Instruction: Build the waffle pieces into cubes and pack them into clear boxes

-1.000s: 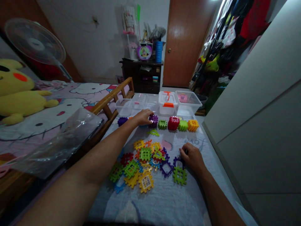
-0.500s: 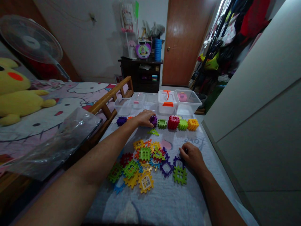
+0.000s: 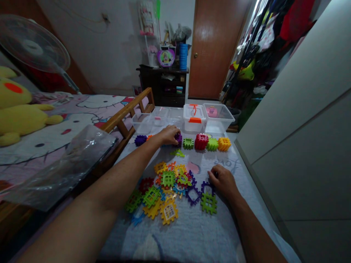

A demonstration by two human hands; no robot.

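Left hand (image 3: 168, 135) crept farther over purple block (image 3: 179, 140) — dark, notched, half-hidden, fingers around it — right hand (image 3: 222, 179) curled, hold unclear.

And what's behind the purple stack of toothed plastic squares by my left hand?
Behind the purple stack, slightly right, is a translucent orange-clasped plastic box; clear plastic containers sit leftward. What the stack and your left hand cover is hidden.

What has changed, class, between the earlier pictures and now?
The left hand has shifted slightly rightward over the purple block stack, covering more of it; whether it grips is unclear. Nothing was visibly let go. The right hand, loose interlocking-block pile and red block stack stayed put.
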